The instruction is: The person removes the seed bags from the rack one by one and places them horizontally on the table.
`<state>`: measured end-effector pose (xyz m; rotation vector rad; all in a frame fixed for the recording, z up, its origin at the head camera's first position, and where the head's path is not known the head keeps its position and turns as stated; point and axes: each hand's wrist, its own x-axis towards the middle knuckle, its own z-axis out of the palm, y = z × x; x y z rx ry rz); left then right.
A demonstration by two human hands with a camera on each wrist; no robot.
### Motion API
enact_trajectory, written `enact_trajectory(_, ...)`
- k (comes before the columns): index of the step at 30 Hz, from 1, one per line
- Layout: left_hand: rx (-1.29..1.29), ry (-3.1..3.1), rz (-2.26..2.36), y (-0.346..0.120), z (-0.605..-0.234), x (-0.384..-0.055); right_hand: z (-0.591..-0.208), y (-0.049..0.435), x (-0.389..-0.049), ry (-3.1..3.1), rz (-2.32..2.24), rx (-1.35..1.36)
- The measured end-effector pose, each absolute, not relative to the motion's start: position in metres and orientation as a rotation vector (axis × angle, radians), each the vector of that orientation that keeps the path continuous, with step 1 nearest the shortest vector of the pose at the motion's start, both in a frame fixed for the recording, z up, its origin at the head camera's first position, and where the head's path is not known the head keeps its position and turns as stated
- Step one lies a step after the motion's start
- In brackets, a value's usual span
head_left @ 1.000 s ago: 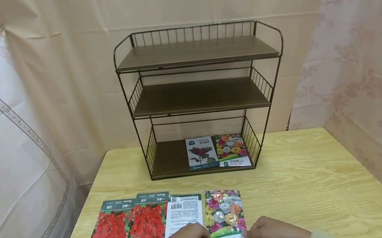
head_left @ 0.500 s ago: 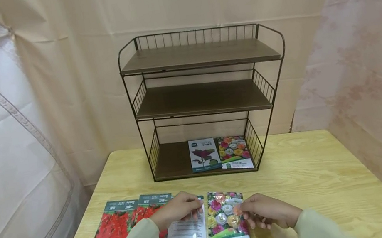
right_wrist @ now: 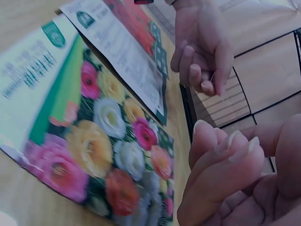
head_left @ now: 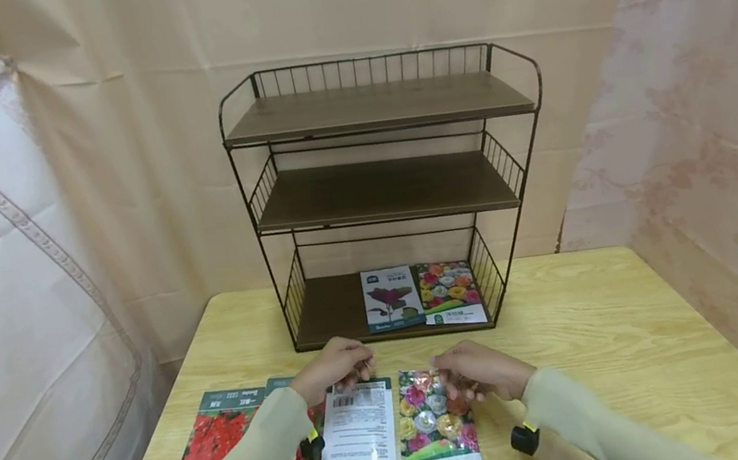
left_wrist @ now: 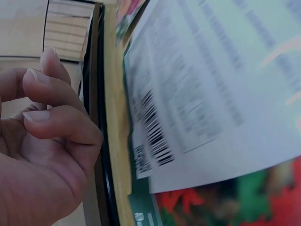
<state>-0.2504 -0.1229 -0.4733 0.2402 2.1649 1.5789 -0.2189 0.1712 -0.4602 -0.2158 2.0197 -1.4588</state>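
Observation:
A seed packet with multicoloured flowers [head_left: 436, 434] lies flat on the table, face up. My right hand [head_left: 484, 369] hovers at its upper right corner, fingers loosely bent and holding nothing in the right wrist view. To its left lies a white seed packet [head_left: 357, 444], its barcode side up. Just above that packet's far edge is my left hand [head_left: 333, 368], apart from it, with relaxed, bent fingers and nothing between them in the left wrist view. Two red-flowered seed packets [head_left: 215, 447] lie further left, one partly hidden by my left arm and the white packet.
A three-tier rack [head_left: 377, 192] with dark boards and black wire sides stands at the back of the wooden table [head_left: 602, 354]. On its bottom board lie a leafy-plant packet [head_left: 391, 299] and another multicoloured flower packet [head_left: 451, 293]. Curtains hang behind and at both sides.
Both hands have let go of the flower packet's near edge and moved forward. The left went up past the white packet's far edge, the right along the flower packet's right side. The packets stay put.

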Motion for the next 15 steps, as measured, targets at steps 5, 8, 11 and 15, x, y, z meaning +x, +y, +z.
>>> enact_trajectory(5, 0.203, 2.191, 1.584, -0.127, -0.469, -0.262, -0.458, 0.163, -0.235, 2.061, -1.479, -0.177)
enact_trajectory(8, 0.195, 2.22, 1.576, -0.128, -0.469, -0.269, -0.457, 0.16, -0.246, 2.07, -1.492, -0.151)
enact_trajectory(11, 0.184, 2.258, 1.567, -0.13, -0.472, -0.276, -0.457, 0.157, -0.256, 2.081, -1.51, -0.111)
enact_trajectory(15, 0.172, 2.308, 1.558, -0.132, -0.476, -0.283, -0.459, 0.153, -0.269, 2.121, -1.538, -0.05)
